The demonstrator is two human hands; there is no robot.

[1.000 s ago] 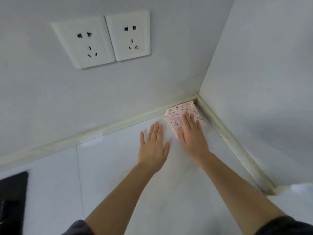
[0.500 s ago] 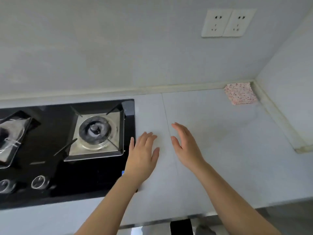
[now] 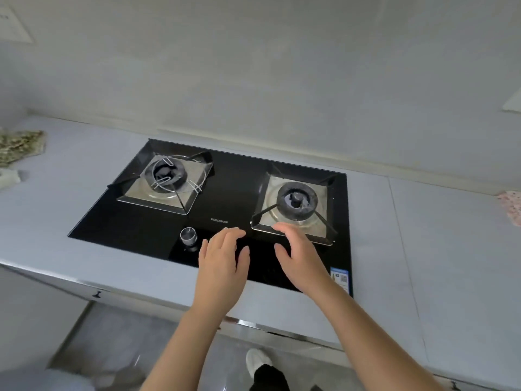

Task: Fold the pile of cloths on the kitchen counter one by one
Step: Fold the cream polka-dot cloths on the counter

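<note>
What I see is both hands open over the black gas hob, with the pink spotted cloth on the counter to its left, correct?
No: the head view shows the pink spotted cloth on the counter right of the gas hob. The left hand and right hand are open over it.

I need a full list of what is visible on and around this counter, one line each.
counter: one, pale grey, across the view
gas hob: one, black glass, set in the counter
burners: two, dark, on the hob
knob: one visible, silver, hob's front
sticker: one, blue-white, hob's front right corner
speckled cloth: one, pink, far right edge
patterned cloth: one, olive-green, far left edge
shoe: one, white, floor below
left hand: one, open, above hob's front
right hand: one, open, beside it
</note>
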